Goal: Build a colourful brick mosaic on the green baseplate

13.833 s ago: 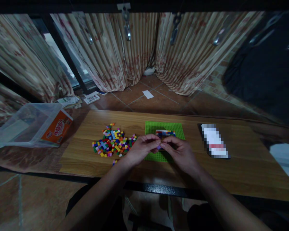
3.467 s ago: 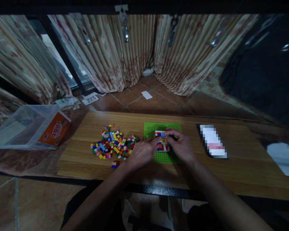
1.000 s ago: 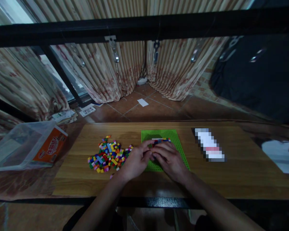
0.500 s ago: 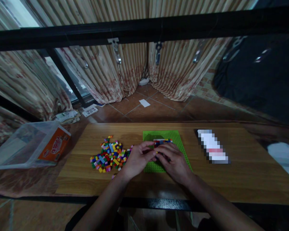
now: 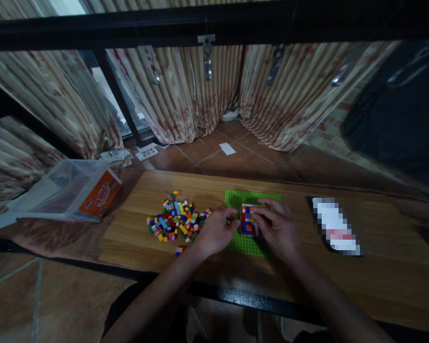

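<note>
A green studded baseplate [image 5: 236, 196] lies on the wooden table, and a block of multicoloured toy bricks [image 5: 248, 224] rises from it. My right hand [image 5: 279, 228] is over the right side of that block, its thumb and index finger pinched at the top. Whatever sits between those fingertips is too small to make out. Just left of the block is my left hand [image 5: 219, 232], fingers curled, with a gap between thumb and index tip and nothing seen in it. A pile of loose toy bricks [image 5: 178, 219] spreads to the left of my left hand.
A clear plastic bin [image 5: 62, 190] with an orange label stands beyond the table's left end. A phone [image 5: 334, 226] with a blurred screen lies right of the baseplate. A black rail [image 5: 164, 31] with metal clips crosses above, in front of curtains [image 5: 186, 105].
My hands, close together over the baseplate with a small yellow brick at the fingertips, have moved apart, uncovering the brick block. My right hand now touches it. The whole view has shifted and tilted.
</note>
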{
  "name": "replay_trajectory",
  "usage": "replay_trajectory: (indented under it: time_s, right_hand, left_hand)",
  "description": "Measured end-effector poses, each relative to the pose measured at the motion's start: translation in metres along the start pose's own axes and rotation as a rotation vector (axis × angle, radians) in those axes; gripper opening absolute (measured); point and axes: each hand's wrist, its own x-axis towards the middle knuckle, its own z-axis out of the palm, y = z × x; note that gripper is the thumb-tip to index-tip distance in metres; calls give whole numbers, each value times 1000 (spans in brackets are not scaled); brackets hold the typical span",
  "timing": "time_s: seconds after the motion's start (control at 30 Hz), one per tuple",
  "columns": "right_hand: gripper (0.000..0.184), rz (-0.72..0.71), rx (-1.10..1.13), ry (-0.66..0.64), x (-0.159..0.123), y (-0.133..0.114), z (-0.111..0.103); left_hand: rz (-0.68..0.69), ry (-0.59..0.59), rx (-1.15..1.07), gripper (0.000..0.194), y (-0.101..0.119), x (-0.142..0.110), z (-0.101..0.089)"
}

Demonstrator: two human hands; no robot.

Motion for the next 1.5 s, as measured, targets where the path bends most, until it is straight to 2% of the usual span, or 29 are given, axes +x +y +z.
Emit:
replay_trajectory:
  time_s: [0.17, 0.3, 0.63, 1.0, 1.5]
  right_hand:
    - [15, 45, -7, -9, -1, 0, 6]
    - [12, 161, 88, 1, 0, 1, 10]
    - [19, 394, 293, -32, 2, 9, 13]
    - [15, 474, 351, -45, 5, 10, 12]
    - [16, 502, 373, -49, 9, 7, 13]
  left_hand:
    - [4, -57, 67, 30, 8, -3, 0]
    - [27, -91, 56, 30, 10, -3, 1]
    - [39, -47, 122, 29, 7, -3, -4]
    - [11, -77, 105, 32, 6, -3, -5]
    - [17, -69, 147, 33, 5, -3, -4]
